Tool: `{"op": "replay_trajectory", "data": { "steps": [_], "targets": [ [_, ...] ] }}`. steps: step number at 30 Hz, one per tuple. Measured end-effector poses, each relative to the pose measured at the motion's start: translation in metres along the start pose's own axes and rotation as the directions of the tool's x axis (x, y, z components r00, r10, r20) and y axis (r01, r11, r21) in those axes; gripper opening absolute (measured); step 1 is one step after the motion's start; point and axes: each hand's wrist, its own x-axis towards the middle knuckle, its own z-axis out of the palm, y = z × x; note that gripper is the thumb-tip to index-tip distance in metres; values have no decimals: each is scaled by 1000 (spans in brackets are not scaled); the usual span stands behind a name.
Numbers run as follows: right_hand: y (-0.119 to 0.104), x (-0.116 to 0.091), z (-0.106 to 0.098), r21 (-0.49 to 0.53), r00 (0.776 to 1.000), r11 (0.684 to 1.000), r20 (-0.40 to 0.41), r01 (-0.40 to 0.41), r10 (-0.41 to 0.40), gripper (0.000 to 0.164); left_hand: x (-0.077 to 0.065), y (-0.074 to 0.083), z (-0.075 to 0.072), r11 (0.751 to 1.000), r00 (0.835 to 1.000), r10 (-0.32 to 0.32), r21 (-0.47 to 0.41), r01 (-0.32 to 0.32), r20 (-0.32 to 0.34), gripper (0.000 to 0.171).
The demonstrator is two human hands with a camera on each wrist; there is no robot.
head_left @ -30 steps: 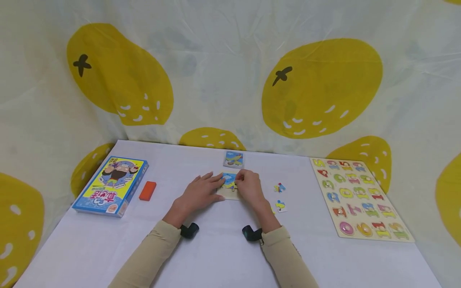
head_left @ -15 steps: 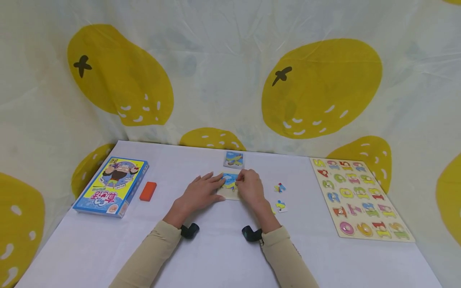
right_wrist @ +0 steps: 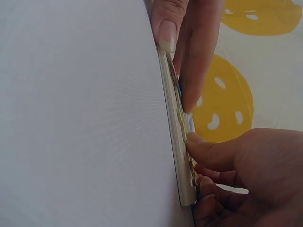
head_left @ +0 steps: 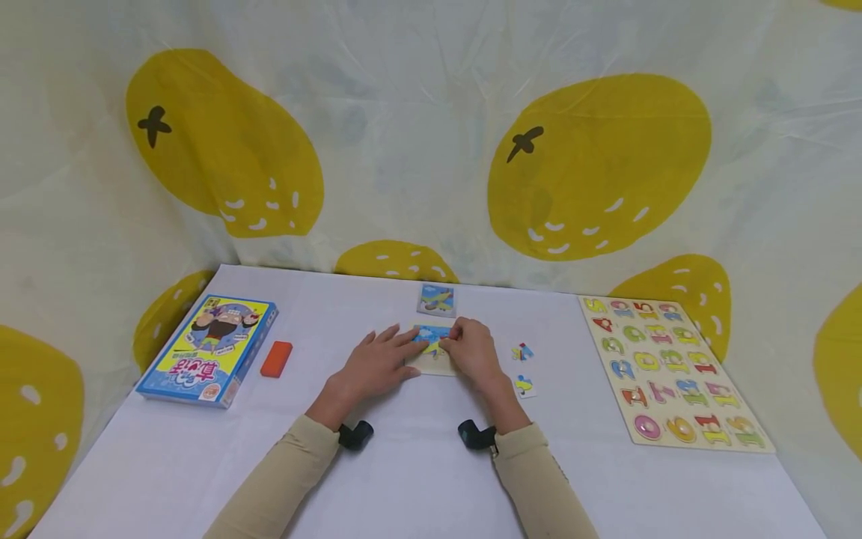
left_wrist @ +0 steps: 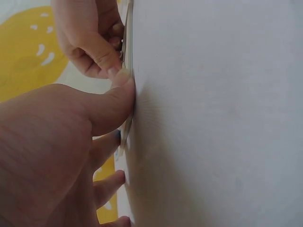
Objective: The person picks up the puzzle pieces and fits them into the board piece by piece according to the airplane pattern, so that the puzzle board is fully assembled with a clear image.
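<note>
In the head view a small jigsaw puzzle [head_left: 427,335] with a blue sky and yellow shapes lies partly assembled in a pale wooden tray [head_left: 438,367]. My left hand [head_left: 380,361] rests at its left with fingers spread, fingertips on the picture and thumb at the tray's near edge. My right hand [head_left: 474,350] has curled fingers and pinches a puzzle piece [head_left: 442,345] at the picture's right side; most of that piece is hidden. From the right wrist view, the right thumb [right_wrist: 210,152] presses on the pieces along the tray [right_wrist: 177,151].
Loose puzzle pieces [head_left: 524,385] lie right of the right hand. A small picture puzzle [head_left: 436,299] of a yellow airplane sits behind the tray. Leftward are a blue and yellow box [head_left: 209,348] and an orange block [head_left: 276,359]; a wooden number board [head_left: 673,374] lies far right.
My right hand has shifted slightly to the right, its fingertips now a little lower on the picture, and more blue shows at the upper right. The left hand stays nearly still.
</note>
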Motion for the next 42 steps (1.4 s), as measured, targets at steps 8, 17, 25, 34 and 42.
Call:
{"op": "replay_trajectory", "data": {
  "steps": [8,17,25,34,42],
  "targets": [
    [1,1,0,-6,1000,1000,4,28,-28,18,-3,3,-3,999,999,38,3,-38,10,52],
    [3,0,-2,9,1000,1000,3,26,-26,16,-3,2,-2,999,999,49,6,-49,2,50],
    [7,-1,-6,38,999,999,17,34,-34,6,0,0,0,998,999,52,23,-52,8,49],
    [14,-2,-20,83,994,992,52,92,-96,11,0,1,1,999,999,36,24,-37,26,50],
    [24,-5,-43,52,996,998,82,23,-27,14,0,2,1,1000,1000,22,9,-22,21,49]
  ]
}}
